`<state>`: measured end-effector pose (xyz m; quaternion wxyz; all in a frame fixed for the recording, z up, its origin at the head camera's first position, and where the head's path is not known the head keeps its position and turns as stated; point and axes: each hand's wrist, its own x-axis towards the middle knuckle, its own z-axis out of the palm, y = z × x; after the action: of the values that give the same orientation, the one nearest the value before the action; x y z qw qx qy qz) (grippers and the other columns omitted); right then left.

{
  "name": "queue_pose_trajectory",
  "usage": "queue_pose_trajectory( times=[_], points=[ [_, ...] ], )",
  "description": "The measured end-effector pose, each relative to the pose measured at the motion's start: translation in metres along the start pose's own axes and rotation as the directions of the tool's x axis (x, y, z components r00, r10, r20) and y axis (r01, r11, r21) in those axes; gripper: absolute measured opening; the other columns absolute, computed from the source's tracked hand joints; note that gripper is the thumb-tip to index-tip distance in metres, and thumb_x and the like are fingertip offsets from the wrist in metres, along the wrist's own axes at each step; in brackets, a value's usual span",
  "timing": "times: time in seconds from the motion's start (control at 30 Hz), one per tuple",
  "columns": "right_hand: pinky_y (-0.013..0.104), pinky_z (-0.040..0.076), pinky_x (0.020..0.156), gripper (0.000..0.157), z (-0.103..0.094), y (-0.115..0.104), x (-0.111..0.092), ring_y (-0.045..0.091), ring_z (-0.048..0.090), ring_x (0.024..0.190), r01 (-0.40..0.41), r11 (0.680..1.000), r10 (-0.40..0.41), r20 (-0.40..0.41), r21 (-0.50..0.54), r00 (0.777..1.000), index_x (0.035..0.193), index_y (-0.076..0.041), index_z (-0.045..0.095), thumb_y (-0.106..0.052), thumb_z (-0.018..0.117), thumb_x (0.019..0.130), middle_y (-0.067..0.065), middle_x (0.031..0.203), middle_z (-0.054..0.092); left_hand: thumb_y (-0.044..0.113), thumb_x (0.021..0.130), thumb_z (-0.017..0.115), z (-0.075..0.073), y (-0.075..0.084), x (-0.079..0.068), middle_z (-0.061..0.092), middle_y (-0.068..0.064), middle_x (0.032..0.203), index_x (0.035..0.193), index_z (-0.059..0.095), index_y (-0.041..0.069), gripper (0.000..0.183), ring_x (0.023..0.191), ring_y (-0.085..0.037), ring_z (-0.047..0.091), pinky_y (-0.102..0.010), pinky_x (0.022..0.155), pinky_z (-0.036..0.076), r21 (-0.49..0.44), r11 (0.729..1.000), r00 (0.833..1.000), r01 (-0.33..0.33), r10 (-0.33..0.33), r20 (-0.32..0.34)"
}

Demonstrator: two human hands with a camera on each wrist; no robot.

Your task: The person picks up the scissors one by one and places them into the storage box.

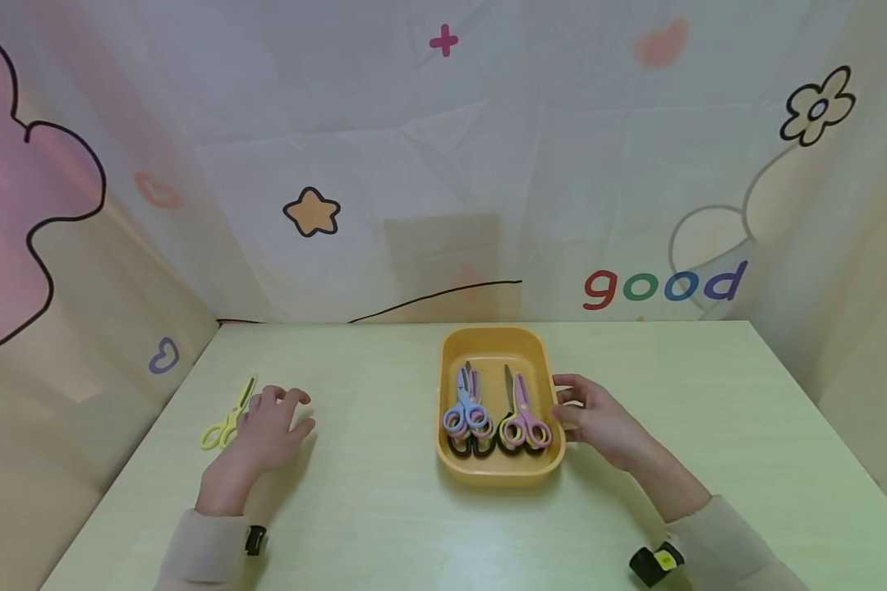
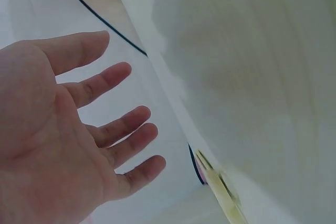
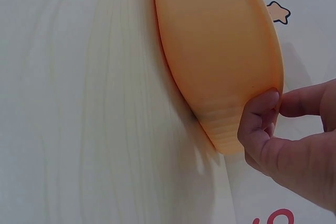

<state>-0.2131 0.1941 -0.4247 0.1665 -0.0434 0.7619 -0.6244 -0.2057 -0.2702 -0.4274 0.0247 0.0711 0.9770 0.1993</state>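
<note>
Yellow scissors (image 1: 227, 423) lie at the left of the table, beside and partly behind my left hand (image 1: 269, 427). That hand hovers palm down in the head view. Its fingers are spread and slightly bent in the left wrist view, with nothing in them and part of the scissors (image 2: 223, 192) apart from them. My right hand (image 1: 595, 419) pinches the right edge of an orange-yellow tray (image 1: 498, 476), its curled fingers (image 3: 257, 114) against the outer wall. Inside the tray lie blue scissors (image 1: 464, 410) on the left and purple scissors (image 1: 525, 423) on the right, overlapping other scissors with dark handles.
The pale wooden-looking table (image 1: 369, 525) extends around the tray. Behind it hangs a printed curtain (image 1: 414, 164), with side curtains at left and right. A black device (image 1: 656, 563) sits at the right wrist, a smaller black piece (image 1: 255, 540) at the left.
</note>
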Motion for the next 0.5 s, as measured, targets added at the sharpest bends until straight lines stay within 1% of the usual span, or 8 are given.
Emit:
queue_pose_trajectory(
  times=[0.1, 0.2, 0.33, 0.5],
  points=[
    [0.038, 0.059, 0.084, 0.056, 0.0, 0.0, 0.0, 0.031, 0.057, 0.107, -0.002, 1.0, 0.002, -0.001, 0.0, 1.0, 0.153, 0.008, 0.029, -0.002, 0.053, 0.103, 0.027, 0.132, 0.044, 0.023, 0.103, 0.058, -0.006, -0.006, -0.003, 0.032, -0.036, 0.142, 0.134, 0.052, 0.002, 0.039, 0.13, -0.058, 0.028, -0.077, 0.095, 0.029, 0.011, 0.999, 1.0, 0.03, -0.03, 0.003],
    [0.037, 0.059, 0.084, 0.057, 0.0, 0.0, -0.001, 0.031, 0.057, 0.106, -0.005, 1.0, 0.005, -0.005, 0.002, 1.0, 0.153, 0.008, 0.028, -0.002, 0.053, 0.103, 0.027, 0.132, 0.044, 0.024, 0.102, 0.057, -0.012, -0.012, -0.006, 0.028, -0.039, 0.144, 0.136, 0.049, 0.0, 0.042, 0.131, -0.06, 0.025, -0.078, 0.095, 0.029, 0.018, 0.997, 0.997, 0.069, -0.07, 0.02],
    [0.037, 0.059, 0.083, 0.056, 0.001, -0.001, 0.0, 0.031, 0.056, 0.106, -0.001, 1.0, 0.001, -0.003, 0.003, 1.0, 0.153, 0.008, 0.029, -0.002, 0.053, 0.103, 0.027, 0.131, 0.044, 0.025, 0.102, 0.055, -0.015, -0.021, -0.008, 0.022, -0.041, 0.146, 0.14, 0.045, -0.002, 0.048, 0.133, -0.062, 0.022, -0.078, 0.097, 0.028, 0.037, 0.991, 0.99, 0.128, -0.13, 0.046],
    [0.037, 0.059, 0.083, 0.056, 0.001, -0.001, 0.0, 0.031, 0.056, 0.105, 0.001, 1.0, -0.001, 0.001, 0.005, 1.0, 0.153, 0.008, 0.029, -0.002, 0.053, 0.103, 0.026, 0.131, 0.044, 0.026, 0.101, 0.055, -0.019, -0.031, -0.01, 0.021, -0.045, 0.145, 0.144, 0.041, -0.004, 0.054, 0.132, -0.064, 0.022, -0.078, 0.096, 0.03, 0.07, 0.981, 0.981, 0.18, -0.184, 0.056]
  ],
)
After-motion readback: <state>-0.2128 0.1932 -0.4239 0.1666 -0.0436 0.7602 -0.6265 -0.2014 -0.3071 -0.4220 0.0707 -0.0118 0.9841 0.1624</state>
